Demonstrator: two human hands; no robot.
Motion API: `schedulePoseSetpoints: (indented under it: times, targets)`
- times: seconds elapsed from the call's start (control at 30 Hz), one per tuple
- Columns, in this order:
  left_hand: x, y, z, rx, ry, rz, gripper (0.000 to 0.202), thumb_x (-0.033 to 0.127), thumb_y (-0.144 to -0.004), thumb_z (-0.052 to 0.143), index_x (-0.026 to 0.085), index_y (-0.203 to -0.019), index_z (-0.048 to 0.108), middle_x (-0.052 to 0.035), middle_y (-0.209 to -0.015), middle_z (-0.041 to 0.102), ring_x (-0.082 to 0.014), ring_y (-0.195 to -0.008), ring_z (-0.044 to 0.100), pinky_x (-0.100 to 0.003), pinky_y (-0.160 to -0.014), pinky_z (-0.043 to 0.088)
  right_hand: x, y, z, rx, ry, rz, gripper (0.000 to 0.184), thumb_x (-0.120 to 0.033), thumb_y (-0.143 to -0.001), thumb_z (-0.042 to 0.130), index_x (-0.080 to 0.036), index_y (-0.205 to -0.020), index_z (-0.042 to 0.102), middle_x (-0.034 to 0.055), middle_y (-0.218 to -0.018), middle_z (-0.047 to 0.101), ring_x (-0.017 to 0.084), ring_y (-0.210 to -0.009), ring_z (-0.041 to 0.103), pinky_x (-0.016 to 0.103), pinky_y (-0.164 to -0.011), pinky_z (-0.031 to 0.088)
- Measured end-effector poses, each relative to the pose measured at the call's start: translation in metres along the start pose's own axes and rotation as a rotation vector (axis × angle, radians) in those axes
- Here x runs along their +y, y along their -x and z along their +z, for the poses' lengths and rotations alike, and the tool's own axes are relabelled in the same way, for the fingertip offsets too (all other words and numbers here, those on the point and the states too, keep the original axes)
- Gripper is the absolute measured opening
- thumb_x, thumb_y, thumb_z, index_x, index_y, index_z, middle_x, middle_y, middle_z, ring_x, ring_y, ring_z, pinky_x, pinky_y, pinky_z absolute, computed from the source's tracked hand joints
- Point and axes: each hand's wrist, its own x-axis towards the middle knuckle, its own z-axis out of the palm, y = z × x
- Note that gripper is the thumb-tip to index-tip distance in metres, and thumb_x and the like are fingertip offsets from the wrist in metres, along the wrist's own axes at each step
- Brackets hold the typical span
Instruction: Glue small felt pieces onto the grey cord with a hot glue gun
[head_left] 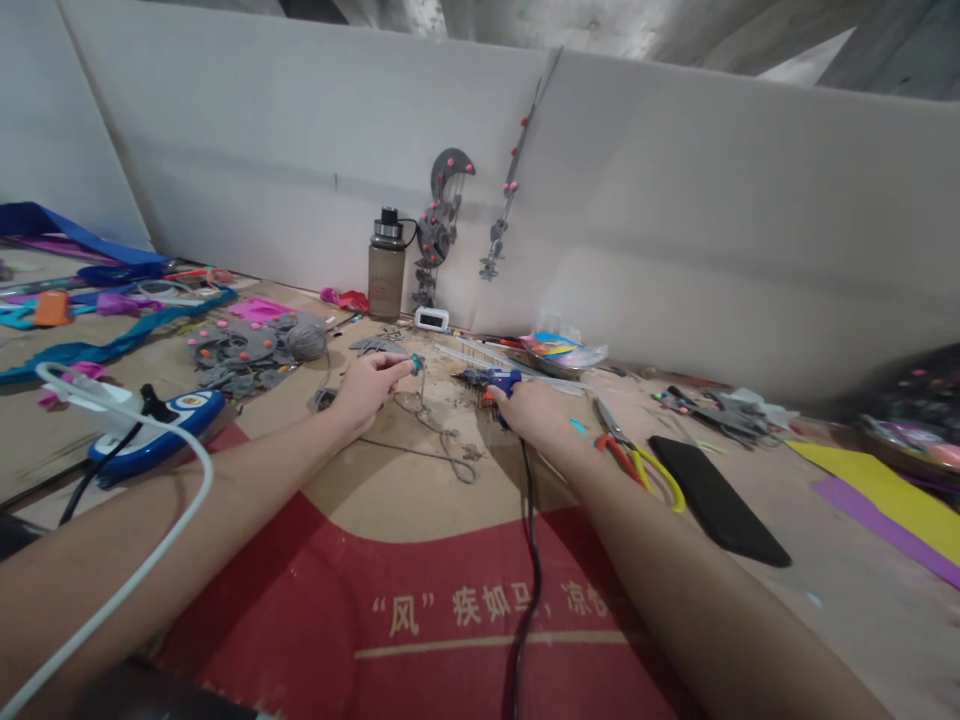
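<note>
My right hand [519,402] is wrapped round a blue hot glue gun [501,380], its nozzle pointing left and its black cord [531,540] running down toward me. Between the fingertips of my left hand [373,388] is pinched a small teal piece [417,363], too small to make out fully. Grey yarn [450,452] trails beneath it and curls over the cardboard sheet [345,515]. The gun's tip is a short way right of the teal piece, apart from it. Beside my left hand lie flat grey pieces [377,345].
Scissors [637,455] and a black phone [718,500] lie right of my right arm. A bottle [386,268] stands by the white board, where grey hanging ornaments [442,215] are fixed. On the left are a yarn ball [306,336], a blue power strip [161,435] and a white cable [196,470].
</note>
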Motion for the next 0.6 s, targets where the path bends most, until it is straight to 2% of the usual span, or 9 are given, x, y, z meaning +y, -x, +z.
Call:
schedulePoseSetpoints:
  times: [0.07,0.13,0.2,0.27,0.37,0.47,0.6]
  targets:
    - [0.001,0.001,0.001,0.007,-0.004,0.017,0.023,0.032,-0.062,0.072,0.015,-0.076,0.065,0.0049,-0.049,0.045,-0.0049,-0.040,0.030,-0.021,-0.038,0.017,-0.013,0.003,-0.010,0.109,0.097,0.005,0.037,-0.050,-0.074,0.058,-0.020,-0.054,0.050,0.0179,-0.071,0.061,0.031,-0.085,0.059,0.045,-0.078,0.041]
    - [0.003,0.005,0.003,-0.001,-0.028,0.025,0.024,0.033,-0.063,0.072,0.015,-0.077,0.066,0.0050,-0.048,0.045,-0.0048,-0.040,0.029,-0.021,-0.038,0.016,-0.033,0.007,-0.015,0.175,-0.016,-0.083,0.031,-0.046,-0.080,0.052,-0.020,-0.063,0.052,0.0126,-0.076,0.061,0.025,-0.084,0.058,0.041,-0.078,0.042]
    - [0.006,0.010,0.005,-0.029,-0.068,0.039,0.025,0.034,-0.063,0.072,0.015,-0.078,0.067,0.0047,-0.049,0.047,-0.0047,-0.040,0.029,-0.021,-0.039,0.017,-0.053,0.013,-0.011,0.055,-0.287,-0.122,0.027,-0.045,-0.081,0.049,-0.019,-0.075,0.053,0.0062,-0.076,0.060,0.019,-0.076,0.057,0.035,-0.072,0.044]
    - [0.009,0.016,0.008,-0.062,-0.094,0.063,0.026,0.034,-0.062,0.073,0.015,-0.079,0.067,0.0041,-0.051,0.050,-0.0049,-0.041,0.031,-0.021,-0.041,0.019,-0.068,0.020,-0.001,-0.056,-0.601,-0.045,0.032,-0.046,-0.077,0.054,-0.018,-0.094,0.050,0.0041,-0.084,0.062,0.016,-0.077,0.059,0.031,-0.070,0.047]
    - [0.011,0.023,0.013,-0.118,-0.109,0.074,0.025,0.034,-0.064,0.072,0.015,-0.079,0.066,0.0030,-0.054,0.053,-0.0054,-0.043,0.034,-0.021,-0.042,0.023,-0.077,0.029,0.016,-0.204,-0.855,0.048,0.043,-0.041,-0.072,0.062,-0.020,-0.104,0.043,0.0039,-0.091,0.064,0.014,-0.079,0.062,0.030,-0.071,0.049]
    - [0.010,0.028,0.016,-0.170,-0.123,0.078,0.023,0.032,-0.066,0.071,0.016,-0.081,0.065,0.0029,-0.056,0.053,-0.0050,-0.043,0.035,-0.020,-0.042,0.024,-0.071,0.030,0.025,-0.210,-0.894,0.067,0.038,-0.036,-0.071,0.063,-0.019,-0.101,0.045,0.0022,-0.085,0.065,0.014,-0.075,0.062,0.029,-0.069,0.048]
    - [0.011,0.030,0.018,-0.197,-0.179,0.081,0.021,0.030,-0.066,0.071,0.015,-0.080,0.065,0.0023,-0.055,0.053,-0.0050,-0.042,0.035,-0.020,-0.042,0.025,-0.063,0.023,0.025,-0.161,-0.880,0.044,0.020,-0.032,-0.069,0.061,-0.017,-0.081,0.054,-0.0003,-0.073,0.061,0.012,-0.067,0.057,0.027,-0.066,0.046]
